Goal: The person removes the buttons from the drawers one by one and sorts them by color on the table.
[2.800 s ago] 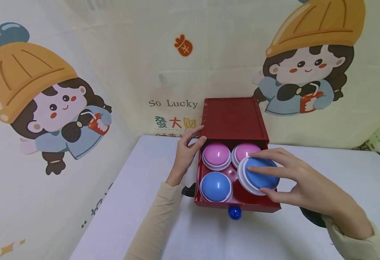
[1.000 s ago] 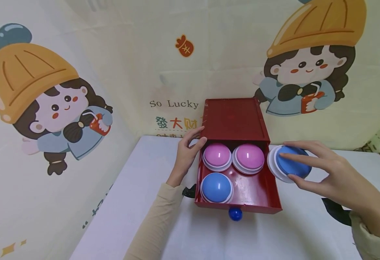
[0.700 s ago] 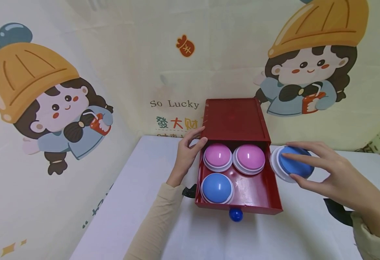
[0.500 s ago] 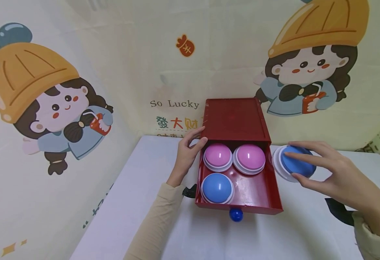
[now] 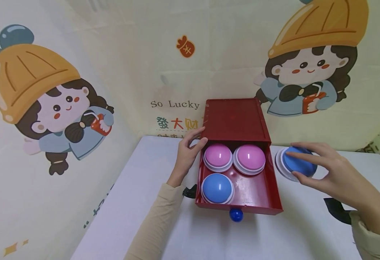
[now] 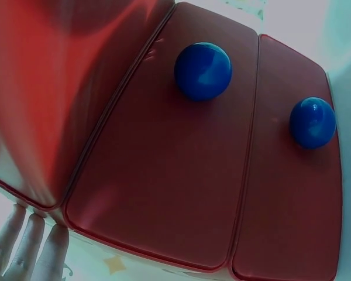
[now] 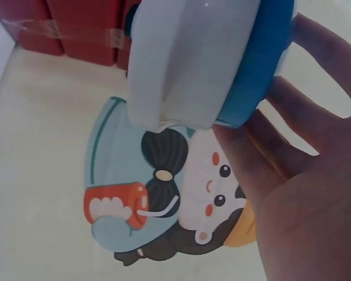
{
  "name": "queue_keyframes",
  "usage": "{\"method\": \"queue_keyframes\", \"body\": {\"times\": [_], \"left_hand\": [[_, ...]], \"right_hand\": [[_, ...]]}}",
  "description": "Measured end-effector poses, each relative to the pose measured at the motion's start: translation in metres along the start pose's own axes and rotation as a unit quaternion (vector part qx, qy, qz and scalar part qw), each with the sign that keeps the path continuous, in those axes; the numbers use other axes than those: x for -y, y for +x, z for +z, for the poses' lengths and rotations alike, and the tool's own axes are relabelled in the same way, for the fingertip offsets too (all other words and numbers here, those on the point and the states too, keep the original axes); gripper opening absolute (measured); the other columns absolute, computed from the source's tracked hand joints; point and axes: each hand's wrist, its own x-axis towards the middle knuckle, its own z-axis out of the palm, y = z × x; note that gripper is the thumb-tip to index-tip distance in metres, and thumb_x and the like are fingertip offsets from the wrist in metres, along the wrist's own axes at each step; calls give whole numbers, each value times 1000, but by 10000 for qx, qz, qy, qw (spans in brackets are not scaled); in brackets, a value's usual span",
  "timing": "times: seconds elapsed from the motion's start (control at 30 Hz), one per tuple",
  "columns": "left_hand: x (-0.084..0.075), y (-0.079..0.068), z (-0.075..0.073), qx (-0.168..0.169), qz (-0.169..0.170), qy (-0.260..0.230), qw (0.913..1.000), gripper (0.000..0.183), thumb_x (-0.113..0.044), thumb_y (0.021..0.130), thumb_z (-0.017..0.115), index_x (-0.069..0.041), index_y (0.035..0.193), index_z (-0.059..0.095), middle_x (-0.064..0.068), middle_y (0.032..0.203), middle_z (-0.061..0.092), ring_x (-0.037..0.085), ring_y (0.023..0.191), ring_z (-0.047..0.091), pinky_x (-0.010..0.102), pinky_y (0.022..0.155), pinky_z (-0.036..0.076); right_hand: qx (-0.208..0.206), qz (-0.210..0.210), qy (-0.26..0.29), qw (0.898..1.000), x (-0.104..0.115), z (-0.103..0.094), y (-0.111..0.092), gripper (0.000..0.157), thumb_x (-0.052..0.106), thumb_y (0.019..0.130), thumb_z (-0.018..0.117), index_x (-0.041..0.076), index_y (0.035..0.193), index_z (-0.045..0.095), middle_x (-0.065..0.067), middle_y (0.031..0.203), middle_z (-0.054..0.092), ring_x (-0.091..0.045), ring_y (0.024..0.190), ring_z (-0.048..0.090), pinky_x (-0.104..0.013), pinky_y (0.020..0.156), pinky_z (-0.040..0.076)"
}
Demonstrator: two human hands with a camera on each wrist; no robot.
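Observation:
My right hand point(image 5: 342, 177) pinches a blue push button point(image 5: 302, 162) with a white base between thumb and fingers, tilted, just right of the open drawer. The right wrist view shows the button's white base point(image 7: 181, 58) side-on. My left hand point(image 5: 186, 155) rests its fingers against the left side of the red drawer box point(image 5: 237, 121), holding nothing. Inside the pulled-out red drawer point(image 5: 255, 193) sit two pink push buttons, one at back left point(image 5: 217, 156) and one at back right point(image 5: 250, 158), plus another blue push button point(image 5: 217, 188) at front left.
A blue knob point(image 5: 236, 215) sticks out from the drawer's front. More red drawer fronts with blue knobs point(image 6: 202, 71) show in the left wrist view. The white table point(image 5: 137, 187) meets a cartoon-printed cloth point(image 5: 229, 54) behind and at the left.
My right hand has lifted the blue push button from the drawer's front right and carried it right, past the drawer wall; lately it shifts only slightly. My left hand stays put.

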Motion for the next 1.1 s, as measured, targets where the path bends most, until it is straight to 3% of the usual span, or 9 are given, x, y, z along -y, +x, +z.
{"method": "queue_keyframes", "body": {"times": [0.1, 0.23, 0.33, 0.43, 0.73, 0.93, 1.1], "left_hand": [[14, 2, -1, -24, 72, 27, 10000, 41, -30, 94, 68, -19, 134, 63, 1, 132, 58, 17, 121, 57, 35, 96, 53], [19, 3, -2, -2, 101, 4, 9999, 39, -20, 95, 66, -18, 134, 63, 2, 133, 57, 18, 121, 56, 37, 96, 53], [18, 3, -2, 2, 26, -18, 10000, 40, -13, 95, 65, -15, 135, 62, 4, 133, 57, 18, 121, 56, 40, 97, 52], [16, 2, -2, -14, -58, -15, 10000, 41, -8, 95, 64, -11, 136, 61, 8, 134, 56, 20, 122, 55, 41, 98, 52], [-13, -2, 2, -19, -72, -107, 9999, 40, -2, 95, 62, 1, 135, 59, 14, 131, 56, 22, 119, 56, 32, 94, 53], [-14, -3, 3, -31, -6, -134, 9999, 40, -1, 94, 61, 2, 135, 58, 16, 131, 55, 19, 118, 56, 27, 93, 52], [-13, -4, 3, -40, -22, -129, 9999, 41, -2, 95, 61, 1, 135, 58, 16, 133, 55, 19, 120, 55, 26, 94, 52]], "right_hand": [[73, 84, -12, 9999, -4, 3, 0, 66, 8, 60, 94, 16, 122, 71, -14, 134, 55, -35, 116, 48, -39, 59, 61], [16, 23, 4, 10000, -9, 7, -1, 66, 8, 59, 94, 18, 121, 72, -12, 132, 56, -29, 115, 49, -22, 63, 57], [-87, -78, 97, 9999, -14, 10, -1, 67, 6, 58, 94, 19, 121, 72, -10, 132, 58, -18, 117, 46, -4, 72, 47], [-132, -118, 187, 9997, -18, 14, -2, 67, 4, 58, 93, 19, 120, 73, -9, 132, 58, -11, 115, 44, 4, 78, 37], [246, 62, 261, 9993, -28, 24, -2, 59, 11, 66, 92, 14, 121, 70, -16, 130, 55, -36, 111, 51, -18, 63, 55], [387, 328, 393, 9979, -34, 31, -3, 57, 9, 68, 90, 9, 122, 69, -21, 130, 54, -42, 111, 50, -41, 59, 60], [369, 308, 489, 9976, -40, 39, -3, 55, 6, 68, 89, 8, 120, 70, -21, 128, 55, -42, 110, 51, -32, 60, 60]]}}
